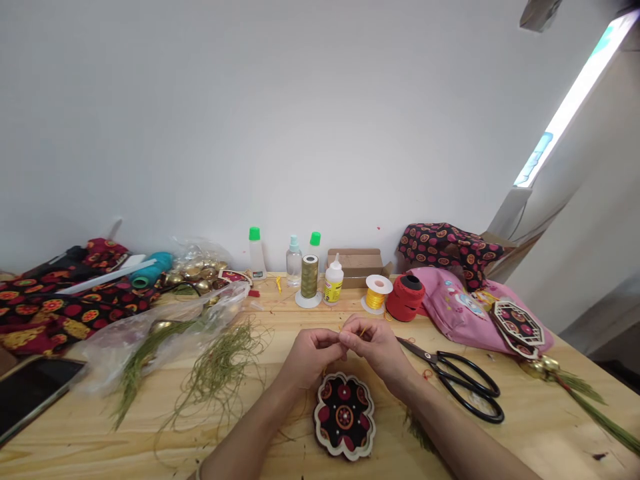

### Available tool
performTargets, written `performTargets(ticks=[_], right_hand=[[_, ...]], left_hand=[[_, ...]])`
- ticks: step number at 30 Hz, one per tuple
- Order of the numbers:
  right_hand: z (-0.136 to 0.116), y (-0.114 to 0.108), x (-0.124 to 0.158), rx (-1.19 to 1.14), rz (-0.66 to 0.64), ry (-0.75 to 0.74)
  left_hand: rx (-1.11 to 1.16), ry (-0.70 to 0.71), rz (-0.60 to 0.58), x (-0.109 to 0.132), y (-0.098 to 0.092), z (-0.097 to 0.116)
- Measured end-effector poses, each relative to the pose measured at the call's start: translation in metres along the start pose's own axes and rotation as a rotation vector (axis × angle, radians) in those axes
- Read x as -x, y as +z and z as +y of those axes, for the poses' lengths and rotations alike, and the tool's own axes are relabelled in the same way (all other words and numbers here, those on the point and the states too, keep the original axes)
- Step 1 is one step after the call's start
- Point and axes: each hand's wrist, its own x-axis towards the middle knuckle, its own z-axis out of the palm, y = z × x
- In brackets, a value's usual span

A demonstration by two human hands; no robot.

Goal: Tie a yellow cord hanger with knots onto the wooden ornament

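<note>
My left hand (311, 357) and my right hand (377, 347) meet above the wooden table (540, 427), fingertips pinched together on a thin yellow thread (362, 331). Just below them lies a scalloped ornament (345, 415) covered in black fabric with red flowers. Both hands are closed in a pinch. The thread is very fine and only a short bit shows between the fingers.
Black scissors (465, 380) lie right of my hands. Behind are a red spool (405, 297), a yellow spool (377, 293), a gold-green spool (309, 277), glue bottles (333, 281), a cardboard box (357, 265). Green tassel threads (220, 367), a plastic bag (150, 333), patterned fabric (55, 307), a phone (30, 390) at left. A pink cloth (455, 313) at right.
</note>
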Motion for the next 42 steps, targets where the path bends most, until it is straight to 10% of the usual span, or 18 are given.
performTargets(ticks=[12,42], right_hand=[[0.004,-0.006,-0.003,0.161,0.22,-0.006],[0.008,-0.008,-0.006,0.449,0.092,-0.11]], left_hand=[[0.088,-0.035,0.084,-0.001,-0.002,-0.001],[0.138,-0.019,0.062,0.0,-0.006,-0.002]])
